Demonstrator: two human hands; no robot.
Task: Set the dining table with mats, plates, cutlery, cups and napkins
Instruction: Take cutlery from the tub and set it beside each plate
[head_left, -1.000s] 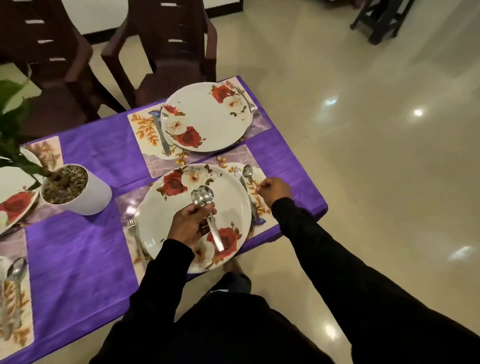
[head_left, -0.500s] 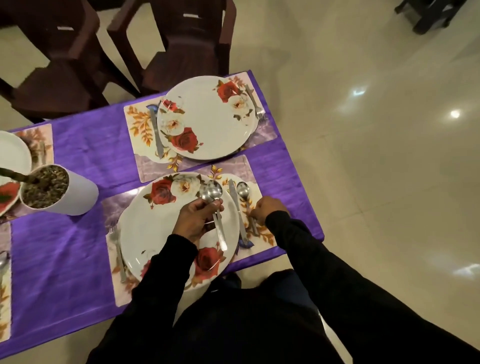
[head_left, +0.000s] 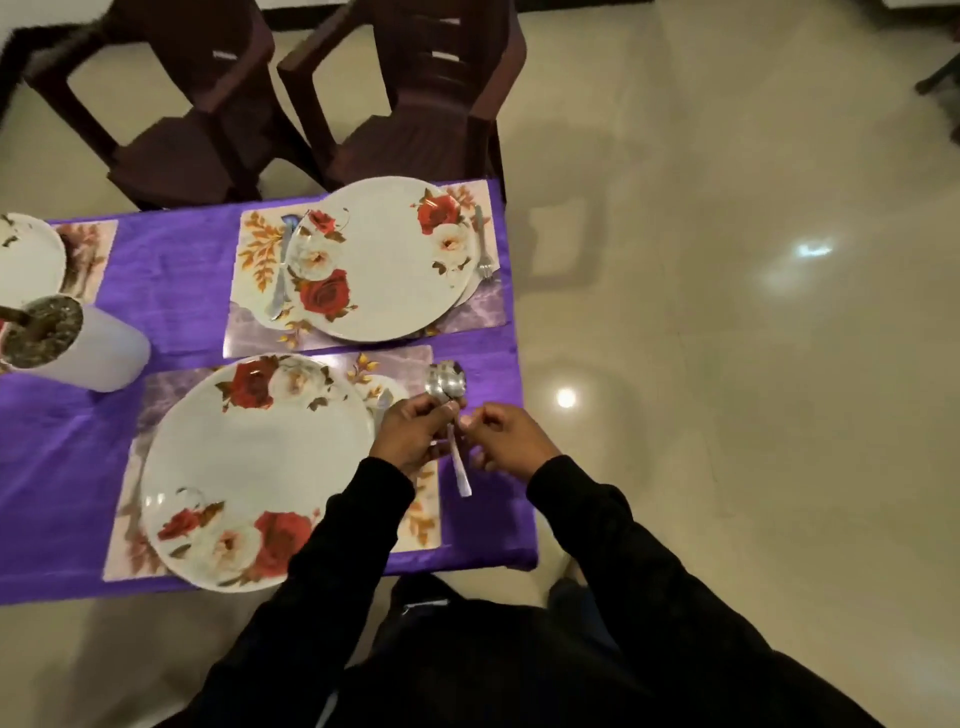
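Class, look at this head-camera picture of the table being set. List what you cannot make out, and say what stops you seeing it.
- Spoons in the left hand: how many cannot be counted; the bowls overlap and blur.
- Right hand: whether its fingertips pinch a handle; too blurred.
- Cutlery right of the near plate: mostly hidden by the left hand.
- Far-left plate and plant pot: cut off by the left edge.

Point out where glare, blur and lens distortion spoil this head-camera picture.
Head view: ceiling lights glare off the glossy beige floor tiles; the dark brown plastic chairs at the top smear with motion blur and lean from wide-angle distortion; the steel spoons gripped in the left hand look soft, beside the right hand; the near white rose-patterned plate stays fairly sharp.
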